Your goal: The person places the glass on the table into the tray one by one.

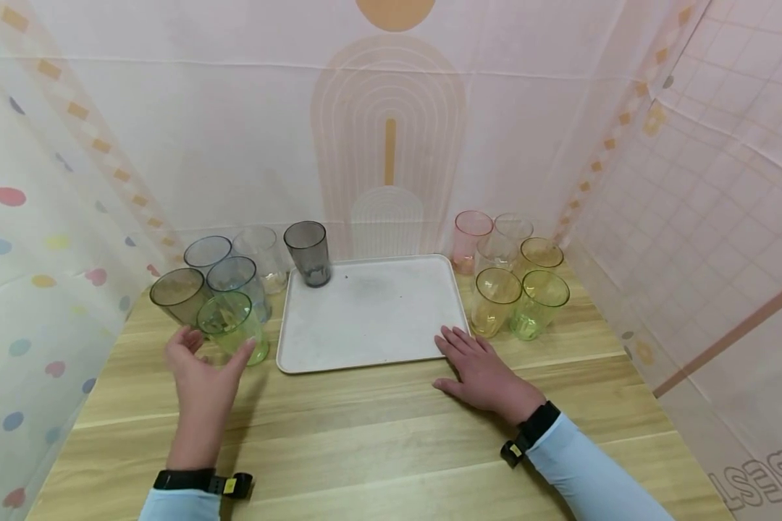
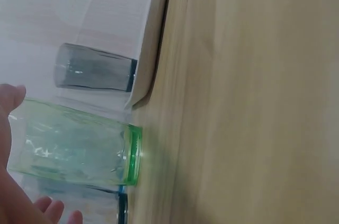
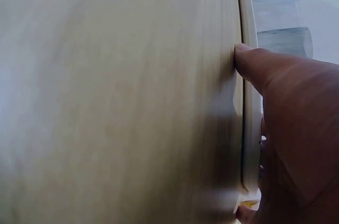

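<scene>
A white tray lies on the wooden table with a dark grey cup standing in its far left corner. My left hand is open with spread fingers just in front of a green cup, close to it but not gripping; the same green cup fills the left wrist view. My right hand lies flat on the table with straight fingers at the tray's near right corner. In the right wrist view its thumb touches the tray rim.
Several cups in grey, blue and clear stand left of the tray. Right of it stands another group in pink, clear, yellow and green. Fabric walls close in on three sides.
</scene>
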`<state>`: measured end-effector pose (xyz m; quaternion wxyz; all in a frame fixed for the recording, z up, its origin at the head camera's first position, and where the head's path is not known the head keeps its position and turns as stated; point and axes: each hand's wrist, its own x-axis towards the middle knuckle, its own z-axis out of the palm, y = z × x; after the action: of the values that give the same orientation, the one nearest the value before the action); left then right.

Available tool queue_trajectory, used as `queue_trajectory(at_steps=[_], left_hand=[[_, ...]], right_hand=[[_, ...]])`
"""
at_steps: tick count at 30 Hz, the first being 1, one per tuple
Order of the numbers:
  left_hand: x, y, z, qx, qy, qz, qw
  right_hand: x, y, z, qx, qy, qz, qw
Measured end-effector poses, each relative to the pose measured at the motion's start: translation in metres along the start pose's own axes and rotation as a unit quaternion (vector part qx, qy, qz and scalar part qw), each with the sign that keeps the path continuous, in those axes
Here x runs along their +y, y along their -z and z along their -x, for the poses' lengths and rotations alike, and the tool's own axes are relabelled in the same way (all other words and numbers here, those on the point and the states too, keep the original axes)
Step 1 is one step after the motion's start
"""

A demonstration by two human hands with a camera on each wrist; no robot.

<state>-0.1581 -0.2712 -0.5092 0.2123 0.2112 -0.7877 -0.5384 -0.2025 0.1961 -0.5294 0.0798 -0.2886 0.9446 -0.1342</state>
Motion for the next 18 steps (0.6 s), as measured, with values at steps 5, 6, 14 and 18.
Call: queue_trajectory(at_steps=[5,6,14,18], left_hand=[[-0.004,-0.010,-0.013,-0.008,-0.005,0.005,0.9999],[-0.005,-0.012,-0.014,-0.005,-0.010,0.006,0.9999],[-0.009,-0.017,-0.020,-0.002,-0.042,0.001,0.9991],[-0.009,-0.018,-0.021,-0.001,-0.043,-0.005,0.9991]], right_hand=[[0.000,0.000,0.000,0.003,0.001,-0.005,1.000],[-0.001,0.000,-0.001,0.000,0.000,-0.003,1.000],[-0.001,0.000,0.000,0.005,0.002,-0.004,1.000],[-0.001,0.001,0.001,0.012,0.004,-0.008,1.000]])
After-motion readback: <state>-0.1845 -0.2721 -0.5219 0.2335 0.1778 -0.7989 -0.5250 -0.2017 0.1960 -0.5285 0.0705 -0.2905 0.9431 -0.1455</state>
